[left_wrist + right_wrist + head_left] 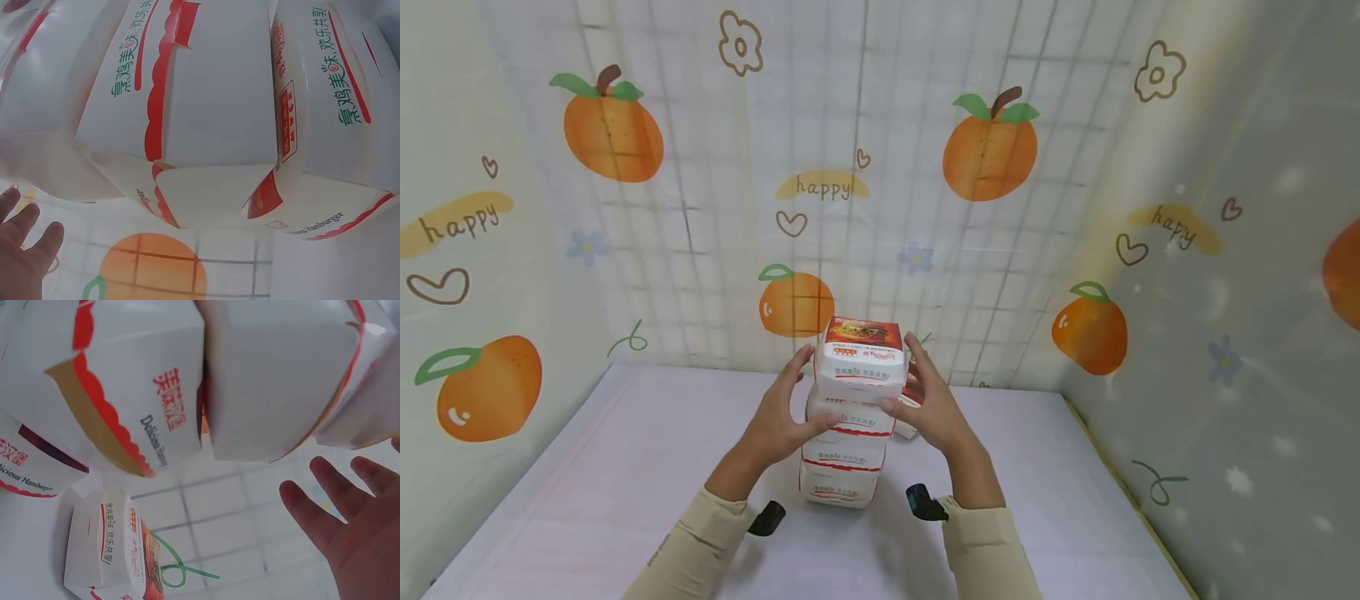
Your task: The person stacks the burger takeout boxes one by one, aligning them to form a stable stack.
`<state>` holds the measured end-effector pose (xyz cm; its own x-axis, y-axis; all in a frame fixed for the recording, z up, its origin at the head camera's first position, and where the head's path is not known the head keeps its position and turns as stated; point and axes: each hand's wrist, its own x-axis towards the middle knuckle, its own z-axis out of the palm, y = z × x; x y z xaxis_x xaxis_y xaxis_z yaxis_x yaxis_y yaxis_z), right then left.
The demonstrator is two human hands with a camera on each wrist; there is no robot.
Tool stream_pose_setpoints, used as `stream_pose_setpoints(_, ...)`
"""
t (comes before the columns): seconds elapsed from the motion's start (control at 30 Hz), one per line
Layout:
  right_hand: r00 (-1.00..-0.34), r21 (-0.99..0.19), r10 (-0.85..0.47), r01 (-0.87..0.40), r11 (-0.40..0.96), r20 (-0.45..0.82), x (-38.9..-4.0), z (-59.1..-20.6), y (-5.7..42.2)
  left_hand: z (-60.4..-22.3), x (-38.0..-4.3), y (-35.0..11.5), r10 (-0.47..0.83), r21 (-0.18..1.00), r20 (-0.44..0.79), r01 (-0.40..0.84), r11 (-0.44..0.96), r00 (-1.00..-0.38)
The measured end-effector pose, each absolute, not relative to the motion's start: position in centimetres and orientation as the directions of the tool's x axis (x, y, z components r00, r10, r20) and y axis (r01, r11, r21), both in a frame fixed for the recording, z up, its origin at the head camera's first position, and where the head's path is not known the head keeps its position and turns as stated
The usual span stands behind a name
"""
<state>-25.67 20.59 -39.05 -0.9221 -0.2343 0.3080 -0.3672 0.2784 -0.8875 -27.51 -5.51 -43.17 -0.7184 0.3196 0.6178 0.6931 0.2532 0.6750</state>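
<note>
A stack of white and red hamburger boxes (842, 457) stands on the table, with a top box (861, 358) that shows a burger picture on its lid. My left hand (777, 417) is at the stack's left side, fingers spread by the top box and thumb over the front of the box below. On the other side, my right hand (934, 408) has its fingers extended along the top box, thumb near its lower right corner. Both wrist views show straight, parted fingers beside the boxes (219, 94), a gap showing in the right wrist view.
Behind the stack on the right, another hamburger box (103, 544) sits on the table, partly hidden in the head view by my right hand. The white table (1022, 500) meets a curtain (895, 250) printed with oranges at its back edge.
</note>
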Motion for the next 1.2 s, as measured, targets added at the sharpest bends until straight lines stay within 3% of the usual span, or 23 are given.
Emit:
stream_pose_setpoints(0.33,-0.887,-0.819,-0.172,-0.461,0.341,0.428,-25.4,-41.1,23.2,-42.8,-27.3,-5.8,0.301,0.673,0.623,0.691,0.263,-0.722)
stream_pose_setpoints(0.6,-0.908,-0.785,0.011,-0.357,0.506,0.42,-26.0,-44.5,25.7,-42.3,-27.0,-6.1,0.294,0.662,0.621,0.687,0.3,-0.726)
stream_pose_setpoints(0.83,-0.923,-0.838,0.193,-0.196,0.509,0.332,-27.4,-47.0,26.9,-41.8,-27.1,-6.4,0.296,0.633,0.639,0.704,0.322,-0.71)
stream_pose_setpoints(1.0,-0.944,-0.852,0.241,-0.07,0.518,0.225,-28.4,-49.2,26.9,-41.2,-26.8,-6.5,0.311,0.598,0.638,0.708,0.375,-0.704)
stream_pose_setpoints(1.2,-0.944,-0.843,0.265,-0.024,0.538,0.196,-29.5,-51.1,26.7,-40.6,-26.8,-6.3,0.315,0.598,0.624,0.697,0.397,-0.715)
